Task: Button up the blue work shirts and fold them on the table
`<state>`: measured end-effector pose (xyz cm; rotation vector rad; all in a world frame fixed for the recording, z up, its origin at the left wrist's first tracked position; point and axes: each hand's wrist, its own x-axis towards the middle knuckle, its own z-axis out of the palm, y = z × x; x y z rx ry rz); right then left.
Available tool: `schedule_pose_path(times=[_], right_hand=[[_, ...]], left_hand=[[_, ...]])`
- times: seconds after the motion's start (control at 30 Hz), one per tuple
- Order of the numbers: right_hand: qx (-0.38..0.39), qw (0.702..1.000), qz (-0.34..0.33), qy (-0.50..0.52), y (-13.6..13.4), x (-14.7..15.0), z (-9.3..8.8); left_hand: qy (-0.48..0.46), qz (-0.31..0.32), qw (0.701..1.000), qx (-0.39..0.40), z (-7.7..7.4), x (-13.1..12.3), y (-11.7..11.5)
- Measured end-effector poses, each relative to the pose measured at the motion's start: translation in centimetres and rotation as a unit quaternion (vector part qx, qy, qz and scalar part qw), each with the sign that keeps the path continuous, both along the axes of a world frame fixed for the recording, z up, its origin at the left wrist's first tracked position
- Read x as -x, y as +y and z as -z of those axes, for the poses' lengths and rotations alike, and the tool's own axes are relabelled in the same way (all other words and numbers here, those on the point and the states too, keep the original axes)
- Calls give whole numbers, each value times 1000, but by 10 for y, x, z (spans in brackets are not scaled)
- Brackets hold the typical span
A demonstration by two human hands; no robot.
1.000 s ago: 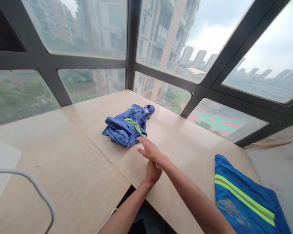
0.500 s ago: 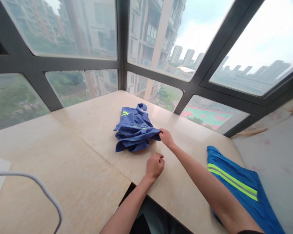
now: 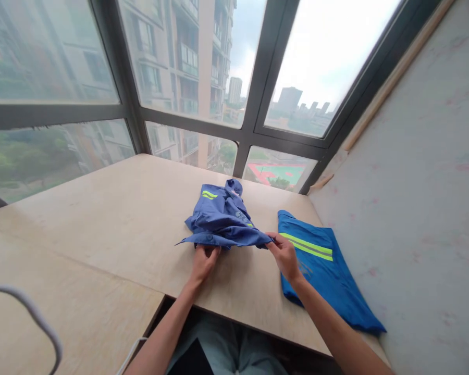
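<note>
Right grip (image 3: pixel 284 255) has the purple-blue jacket (image 3: pixel 219 216) pinched by its hem; left grip (image 3: pixel 203 263) is half hidden underneath, can't tell if it's clamped. Jacket's just beyond both, lengthwise away, collar (image 3: pixel 234 186) farthest.

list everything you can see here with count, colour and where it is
loose garment: 1, blue with yellow-green bands, mid-table
folded garment: 1, brighter blue with yellow-green and grey banding, table's right side
table: 1, pale beige, below the windows
cables: 2, white, one lower left, one by the left forearm
window frame: dark grey, behind the table
window panes: several, clear, buildings and greenery outside
sports court: 1, green and pink, outside
wall: 1, whitish with pink marks, right
trousers: 1 pair, pale grey-green, bottom centre
left hand: 1, bare, at the loose garment's near edge
right hand: 1, bare, pinching its right corner
</note>
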<state>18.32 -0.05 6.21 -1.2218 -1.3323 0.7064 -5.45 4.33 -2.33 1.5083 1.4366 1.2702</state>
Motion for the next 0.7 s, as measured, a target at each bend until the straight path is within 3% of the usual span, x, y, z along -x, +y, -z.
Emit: schedule_pose_path(times=[0.07, 0.1, 0.17, 0.23, 0.27, 0.3, 0.37, 0.47, 0.53, 0.6, 0.7], right_hand=[[-11, 1000, 0, -29, -27, -5, 7], [-20, 999, 1, -50, -38, -6, 10], [-36, 995, -12, -90, -57, -7, 18], [-38, 992, -50, -113, -70, -3, 26], [-34, 990, -72, -118, -75, 2, 30], [-27, 988, -94, -120, -77, 8, 34], [-16, 983, -138, -122, -79, 21, 39], [-20, 971, -210, -114, -75, 39, 41], [-26, 965, -243, -91, -71, 43, 38], [-28, 968, -242, -57, -64, 36, 35], [-21, 988, -148, -23, -50, 12, 38]], left_hand=[[-175, 53, 982, 53, -12, -1, -11], [-281, 89, 951, 90, -19, -1, -17], [-471, 154, 854, 157, -34, 0, -31], [-603, 181, 749, 209, -47, -2, -43], [-633, 183, 715, 233, -54, -5, -48], [-639, 179, 702, 256, -59, -10, -51], [-586, 165, 731, 309, -67, -23, -56], [-433, 89, 836, 326, -76, -40, -59], [-383, 26, 871, 306, -82, -38, -57], [-400, -11, 864, 305, -89, -22, -51], [-485, -62, 828, 273, -94, 21, -36]])
